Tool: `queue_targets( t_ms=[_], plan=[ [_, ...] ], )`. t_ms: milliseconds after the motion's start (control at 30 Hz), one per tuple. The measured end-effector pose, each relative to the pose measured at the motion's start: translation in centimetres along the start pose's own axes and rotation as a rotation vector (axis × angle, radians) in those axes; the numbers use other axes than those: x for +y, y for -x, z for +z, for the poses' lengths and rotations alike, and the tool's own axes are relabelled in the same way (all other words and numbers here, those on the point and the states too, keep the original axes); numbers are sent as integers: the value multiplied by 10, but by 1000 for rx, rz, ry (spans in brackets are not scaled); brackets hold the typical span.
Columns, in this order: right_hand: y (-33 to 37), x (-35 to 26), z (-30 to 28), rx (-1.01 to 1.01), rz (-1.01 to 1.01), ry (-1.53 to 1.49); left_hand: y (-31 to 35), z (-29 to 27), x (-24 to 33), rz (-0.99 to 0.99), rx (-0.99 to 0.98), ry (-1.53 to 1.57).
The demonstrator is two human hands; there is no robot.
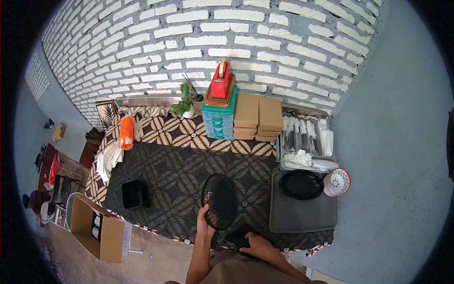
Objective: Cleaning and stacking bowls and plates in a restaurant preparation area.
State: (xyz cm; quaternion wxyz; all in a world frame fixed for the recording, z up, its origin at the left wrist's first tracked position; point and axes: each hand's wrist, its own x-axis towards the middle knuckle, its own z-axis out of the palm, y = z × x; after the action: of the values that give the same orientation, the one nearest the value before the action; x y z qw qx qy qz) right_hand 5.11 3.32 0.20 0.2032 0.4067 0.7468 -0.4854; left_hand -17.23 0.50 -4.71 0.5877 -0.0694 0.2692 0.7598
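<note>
My left hand (205, 224) grips the lower left rim of a black oval plate (222, 201), held tilted up over the dark table mat. Part of the fingers is hidden by the plate. Just right of it and nearer to me, my right hand (257, 245) is closed on a black cloth (239, 234) close to the table's front edge. A second black oval plate (301, 184) lies on a grey tray (302, 215) to the right. Off to the left, a small black square container (135, 194) stands on the mat.
Brown cardboard boxes (258, 112) and a teal drawer unit (218, 124) with a red tape dispenser (221, 81) line the back wall. A cutlery organizer (305, 142) and stacked patterned bowls (337, 182) stand right. At left lie an orange roll (126, 133) and an open carton (111, 236).
</note>
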Motion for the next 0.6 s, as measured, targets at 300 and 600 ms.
queue_targets(
  t_ms=[300, 600],
  plan=[
    [0, -19, -52, 1088, -155, -605, 16, 63, 7, 78, -235, -4],
    [-25, -32, -60, 1159, -344, -770, 0, 9, 29, 70, -157, -193]
  ],
)
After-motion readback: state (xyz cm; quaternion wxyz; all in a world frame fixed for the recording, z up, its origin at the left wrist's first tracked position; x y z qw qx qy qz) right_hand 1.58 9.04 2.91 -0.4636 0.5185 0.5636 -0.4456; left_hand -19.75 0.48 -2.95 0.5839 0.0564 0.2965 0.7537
